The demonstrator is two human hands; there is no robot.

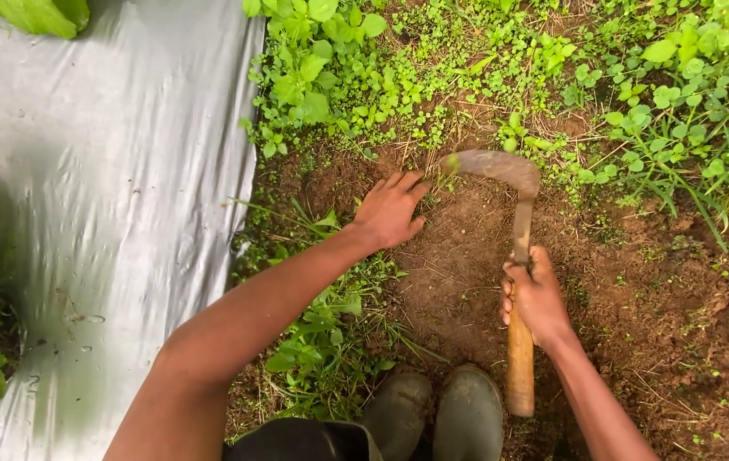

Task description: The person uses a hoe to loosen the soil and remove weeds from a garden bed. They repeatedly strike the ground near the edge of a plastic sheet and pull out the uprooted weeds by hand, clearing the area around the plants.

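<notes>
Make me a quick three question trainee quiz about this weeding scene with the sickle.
1. True or false: the right hand grips the wooden-handled sickle with a curved rusty blade.
2. Multiple choice: the left hand rests on A) the silver plastic mulch sheet, B) bare brown soil, C) the dark green rubber boots.
3. Which side of the soil does the sheet lie on?

Key: 1 true; 2 B; 3 the person's left.

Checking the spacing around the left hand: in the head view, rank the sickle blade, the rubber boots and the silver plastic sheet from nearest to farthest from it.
From the left hand:
1. Sickle blade, just off the fingertips, toward the right hand.
2. Silver plastic sheet, out to the left.
3. Rubber boots, at the bottom edge.
</notes>
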